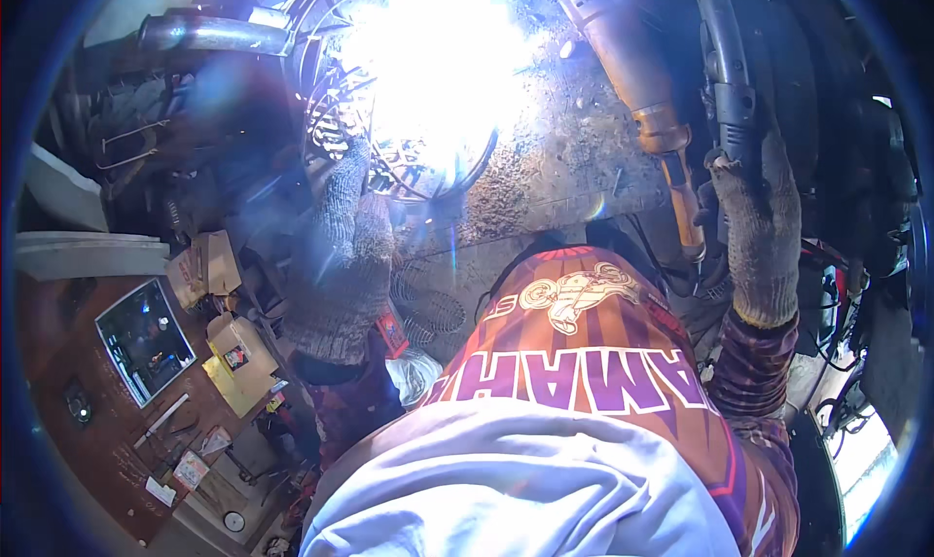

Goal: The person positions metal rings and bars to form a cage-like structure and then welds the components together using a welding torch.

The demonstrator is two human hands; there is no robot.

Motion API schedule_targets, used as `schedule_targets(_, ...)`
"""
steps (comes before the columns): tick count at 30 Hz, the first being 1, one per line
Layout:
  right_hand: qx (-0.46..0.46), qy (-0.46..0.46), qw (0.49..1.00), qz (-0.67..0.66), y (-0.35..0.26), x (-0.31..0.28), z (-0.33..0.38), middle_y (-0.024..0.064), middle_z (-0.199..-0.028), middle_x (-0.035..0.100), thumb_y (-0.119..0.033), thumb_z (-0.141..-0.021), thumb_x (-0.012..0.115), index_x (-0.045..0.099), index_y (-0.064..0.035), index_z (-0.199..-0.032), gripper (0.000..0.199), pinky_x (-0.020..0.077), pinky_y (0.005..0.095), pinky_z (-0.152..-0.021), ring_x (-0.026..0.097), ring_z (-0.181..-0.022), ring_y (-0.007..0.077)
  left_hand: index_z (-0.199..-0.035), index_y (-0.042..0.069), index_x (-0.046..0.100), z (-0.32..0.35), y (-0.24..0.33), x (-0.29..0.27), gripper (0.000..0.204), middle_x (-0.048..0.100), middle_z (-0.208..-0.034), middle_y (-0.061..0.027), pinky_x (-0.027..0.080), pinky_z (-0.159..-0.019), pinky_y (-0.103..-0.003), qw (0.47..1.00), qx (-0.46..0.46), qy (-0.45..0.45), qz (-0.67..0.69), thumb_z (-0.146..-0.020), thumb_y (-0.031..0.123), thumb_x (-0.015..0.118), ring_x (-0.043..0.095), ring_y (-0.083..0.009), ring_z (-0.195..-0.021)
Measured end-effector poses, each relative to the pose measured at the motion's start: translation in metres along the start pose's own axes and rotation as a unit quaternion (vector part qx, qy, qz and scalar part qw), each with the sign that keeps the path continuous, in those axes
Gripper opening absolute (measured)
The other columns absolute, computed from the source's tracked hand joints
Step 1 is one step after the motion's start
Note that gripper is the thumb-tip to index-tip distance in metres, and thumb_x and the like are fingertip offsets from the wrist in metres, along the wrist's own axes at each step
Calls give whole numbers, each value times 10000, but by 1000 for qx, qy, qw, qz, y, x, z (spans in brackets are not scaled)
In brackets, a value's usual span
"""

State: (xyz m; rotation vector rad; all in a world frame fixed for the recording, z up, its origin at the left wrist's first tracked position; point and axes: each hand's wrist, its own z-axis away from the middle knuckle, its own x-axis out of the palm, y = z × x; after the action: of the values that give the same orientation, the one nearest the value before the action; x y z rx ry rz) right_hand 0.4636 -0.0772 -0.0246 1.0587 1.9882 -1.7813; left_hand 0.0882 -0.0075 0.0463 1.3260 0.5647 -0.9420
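White-hot welding glare washes out the top middle of the view and hides the spot being welded. Wire loops [428, 195] show around its lower edge. My left hand [355, 251], in a grey knitted glove, reaches up beside these loops; its fingertips fade into the glare, so I cannot tell whether it grips anything. At the right, my gloved right hand [764, 212] is closed around the handle of a black welding torch [730, 66], whose neck runs up out of view.
A worn metal tabletop [574, 158] lies under the glare. An orange-brown power tool [628, 66] rests left of the torch. A metal pipe [219, 35] is at the upper left. Lower left, a brown board [78, 460] carries a dark screen [146, 341] and an open cardboard box [243, 358].
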Motion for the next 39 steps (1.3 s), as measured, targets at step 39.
schedule_targets(39,227,-62,939,-250,-28,2,-11,162,-1373,597,-17,-980,591,335,-20,-1592,663,555,282,-905,633,-1113,151,-1500,71,484,1,19,-6,499,731,-845,-128,578,-779,-381,998,23,2,-60,-1003,93,522,741,-243,-802)
